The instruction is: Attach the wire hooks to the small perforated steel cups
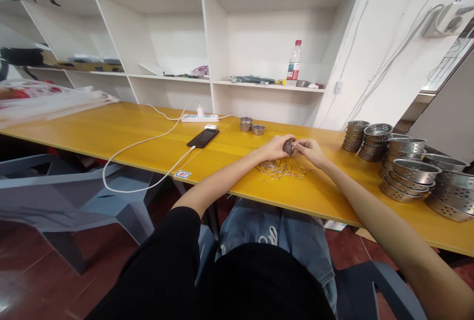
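Observation:
Over the table, my left hand (276, 147) is closed round a small metal cup (288, 147), tipped on its side. My right hand (310, 151) is pinched at the cup's right edge. What sits between its fingertips is too small to make out. Below both hands a loose tangle of thin shiny wires (279, 169) lies on the yellow tabletop (237, 172). Beyond my left hand stand a short stack of small metal cups (246, 123) and a single metal cup (258, 130).
Stacks of perforated metal cups (414, 172) crowd the table's right side. To the left lie a phone (203, 138), a white cable (128, 149) and a power strip (200, 118). White shelves (177, 1) hold a bottle (294, 65). Blue-grey chairs (107, 201) stand left.

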Available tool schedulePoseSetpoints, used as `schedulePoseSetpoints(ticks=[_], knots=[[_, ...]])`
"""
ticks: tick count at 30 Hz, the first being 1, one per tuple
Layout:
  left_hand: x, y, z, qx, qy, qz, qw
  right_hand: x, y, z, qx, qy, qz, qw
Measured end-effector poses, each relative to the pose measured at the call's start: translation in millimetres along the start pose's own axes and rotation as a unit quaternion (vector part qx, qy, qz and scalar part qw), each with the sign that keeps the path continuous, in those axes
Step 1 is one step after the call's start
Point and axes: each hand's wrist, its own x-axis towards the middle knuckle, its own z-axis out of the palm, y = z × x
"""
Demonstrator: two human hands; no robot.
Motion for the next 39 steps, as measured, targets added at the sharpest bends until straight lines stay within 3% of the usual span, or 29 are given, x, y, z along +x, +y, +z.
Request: schedulePoseSetpoints(ticks=[10, 17, 21, 24, 28, 33, 36, 39], knots=[[-1.0, -3.4, 0.3, -0.013, 0.004, 0.001, 1.000, -6.4, -2.7, -1.7, -0.012, 0.012, 0.000, 1.000], [-7.4, -9.9, -5.7, -0.062, 0.046, -0.031, 0.997, -1.0, 9.8, 0.6, -0.044, 0.140, -0.035, 0.988], [-8.2, -8.7, -4.3, -0.080, 0.049, -0.037, 0.995, 1.5, 12.8, 5.6, -0.105, 0.179, -0.067, 0.976], [-7.8, -5.7, -2.0, -0.091, 0.037, -0.022, 0.995, 1.8, 13.4, 7.9, -0.117, 0.179, -0.061, 0.975], [-7.4, -4.8, -0.2, -0.103, 0.036, -0.017, 0.994, -0.4, 11.4, 11.3, -0.123, 0.128, -0.050, 0.983], [-6.7, -11.8, -4.8, -0.059, 0.072, -0.009, 0.996, -2.3, 5.6, 18.2, -0.138, 0.063, -0.065, 0.986], [-4.9, -19.3, -14.8, 0.013, 0.116, -0.021, 0.993, -0.6, 3.7, 17.3, -0.166, 0.099, -0.106, 0.975], [-2.5, -31.4, -32.4, 0.072, 0.194, -0.093, 0.974, 1.3, 6.6, 9.3, -0.198, 0.163, -0.133, 0.957]])
